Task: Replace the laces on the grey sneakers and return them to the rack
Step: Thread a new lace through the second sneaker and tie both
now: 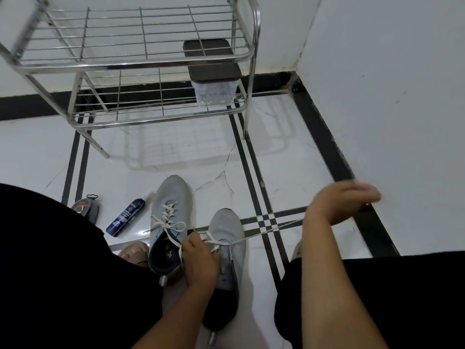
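Two grey sneakers on the white tiled floor (pixel 289 157), side by side between the person's knees, toes pointing away toward the rack (pixel 141 54).

Left sneaker (pixel 171 197): light grey mesh upper, dark lining, white flat lace (pixel 168 217) crossed through the eyelets with loose loops and ends lying over the collar. Nothing touches it; it sits just left of the left hand's fingers.

Right sneaker (pixel 227 230): same grey mesh, dark inside, only the rows near the toe are laced. Left hand (pixel 198 260) sits on its tongue area, fingers (pixel 195 244) curled and pinching the white lace (pixel 214 241) at the eyelets. From those fingers one strand runs taut to the right, toward the right hand (pixel 344 200), which is raised well off to the right of the shoe. That hand is motion-blurred; fingers look curled around the strand's far end, but the actual contact point is not readable.

Rack: steel wire, two tiers, standing beyond the fingers against the wall. Lower tier carries a clear plastic box with a dark brown lid (pixel 214 71).

Left of the left hand's fingers, past the left sneaker: a dark blue tube-shaped bottle (pixel 125 217) lying on the floor, and further left a grey pouch-like item (pixel 86 206), partly hidden behind the dark-clothed knee.
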The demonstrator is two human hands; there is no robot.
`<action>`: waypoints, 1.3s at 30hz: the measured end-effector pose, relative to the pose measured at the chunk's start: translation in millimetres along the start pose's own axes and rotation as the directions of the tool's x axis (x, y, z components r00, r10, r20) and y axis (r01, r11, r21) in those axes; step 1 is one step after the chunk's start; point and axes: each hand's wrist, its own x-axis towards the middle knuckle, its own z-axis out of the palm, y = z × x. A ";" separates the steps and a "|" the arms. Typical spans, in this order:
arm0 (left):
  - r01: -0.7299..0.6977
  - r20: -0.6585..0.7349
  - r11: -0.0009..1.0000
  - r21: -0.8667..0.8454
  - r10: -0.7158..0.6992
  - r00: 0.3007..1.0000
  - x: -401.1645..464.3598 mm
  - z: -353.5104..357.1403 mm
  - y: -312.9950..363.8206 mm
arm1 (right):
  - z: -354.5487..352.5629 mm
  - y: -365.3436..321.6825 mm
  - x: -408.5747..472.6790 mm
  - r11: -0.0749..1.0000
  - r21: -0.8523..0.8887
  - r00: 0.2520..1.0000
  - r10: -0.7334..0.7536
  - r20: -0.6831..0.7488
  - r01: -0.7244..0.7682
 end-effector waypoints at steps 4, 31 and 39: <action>-0.111 0.041 0.971 0.213 0.104 0.994 -1.6 0.5 -4.3 | -3.2 51.1 -67.1 0.784 -0.521 0.685 0.175 0.707 0.337; -0.273 0.307 0.957 0.101 0.231 0.923 24.9 -4.3 -14.8 | -37.7 129.9 -125.2 0.608 -0.597 0.439 0.408 0.801 0.523; -0.291 0.363 0.938 0.190 0.209 0.908 35.7 5.9 -13.0 | -33.2 132.9 -127.1 0.603 -0.666 0.486 0.465 0.740 0.438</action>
